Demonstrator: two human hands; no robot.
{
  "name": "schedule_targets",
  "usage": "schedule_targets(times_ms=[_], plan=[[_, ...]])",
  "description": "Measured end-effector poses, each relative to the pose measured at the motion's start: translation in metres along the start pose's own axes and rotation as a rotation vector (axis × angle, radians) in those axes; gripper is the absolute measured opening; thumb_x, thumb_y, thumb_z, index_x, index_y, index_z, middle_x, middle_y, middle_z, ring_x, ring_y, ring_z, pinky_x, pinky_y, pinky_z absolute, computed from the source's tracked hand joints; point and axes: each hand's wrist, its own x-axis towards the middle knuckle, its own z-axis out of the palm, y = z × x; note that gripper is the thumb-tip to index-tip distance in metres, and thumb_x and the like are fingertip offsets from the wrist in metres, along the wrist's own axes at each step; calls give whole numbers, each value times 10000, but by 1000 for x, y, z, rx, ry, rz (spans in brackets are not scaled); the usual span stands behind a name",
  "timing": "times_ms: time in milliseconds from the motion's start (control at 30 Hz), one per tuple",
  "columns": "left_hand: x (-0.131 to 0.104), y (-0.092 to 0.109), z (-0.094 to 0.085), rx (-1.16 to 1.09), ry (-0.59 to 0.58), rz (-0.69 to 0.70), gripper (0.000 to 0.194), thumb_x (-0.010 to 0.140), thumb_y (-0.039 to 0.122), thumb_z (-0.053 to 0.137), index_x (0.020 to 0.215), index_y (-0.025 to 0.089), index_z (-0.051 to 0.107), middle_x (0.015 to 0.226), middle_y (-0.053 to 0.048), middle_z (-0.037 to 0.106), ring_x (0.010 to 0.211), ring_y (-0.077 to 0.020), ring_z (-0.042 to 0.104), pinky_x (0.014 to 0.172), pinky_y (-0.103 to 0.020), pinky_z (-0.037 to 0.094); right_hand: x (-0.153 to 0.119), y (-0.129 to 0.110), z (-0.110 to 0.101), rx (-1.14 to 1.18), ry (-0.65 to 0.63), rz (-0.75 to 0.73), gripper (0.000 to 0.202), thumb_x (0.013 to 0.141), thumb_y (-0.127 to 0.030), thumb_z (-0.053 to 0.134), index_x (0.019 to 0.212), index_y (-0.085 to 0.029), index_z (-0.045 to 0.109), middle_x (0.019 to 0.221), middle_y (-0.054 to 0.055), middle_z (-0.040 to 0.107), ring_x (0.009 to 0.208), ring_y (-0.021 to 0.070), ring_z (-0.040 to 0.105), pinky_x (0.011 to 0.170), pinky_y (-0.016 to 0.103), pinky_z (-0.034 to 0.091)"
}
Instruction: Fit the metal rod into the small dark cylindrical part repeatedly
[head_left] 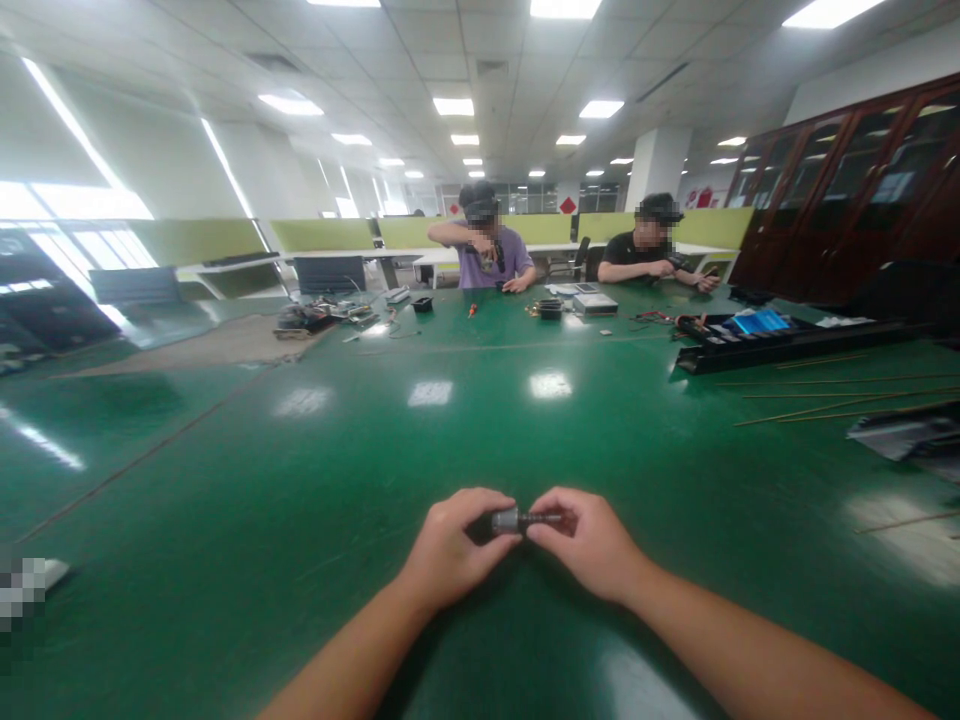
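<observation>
Close in front of me, a small grey metal cylinder [506,520] lies sideways between my hands, low over the green table. My left hand [457,550] grips it, thumb below and fingers above. From its right end runs a thin, dark, ridged shaft [541,518] that looks like a screw or drill bit. My right hand [589,540] pinches around this shaft with thumb and fingers. The fingers of both hands hide parts of the two pieces. Whether the shaft is fixed into the cylinder, I cannot tell.
Two people sit across the green table [360,450], each handling a dark object. A black tray [787,345] with a blue item stands at the right, beside thin rods [847,405]. Electronic parts [307,318] lie at the far left. A white object [54,572] is at the left edge.
</observation>
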Motion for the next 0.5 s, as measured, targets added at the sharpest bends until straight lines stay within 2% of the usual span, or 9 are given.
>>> schedule_targets(times_ms=[500], plan=[[1, 1, -1, 13, 27, 11, 229, 792, 271, 731, 1012, 212, 697, 963, -62, 741, 873, -206, 707, 813, -314, 571, -1, 4, -1, -15, 27, 0, 120, 812, -252, 676, 892, -166, 697, 824, 36, 723, 723, 172, 647, 677, 264, 497]])
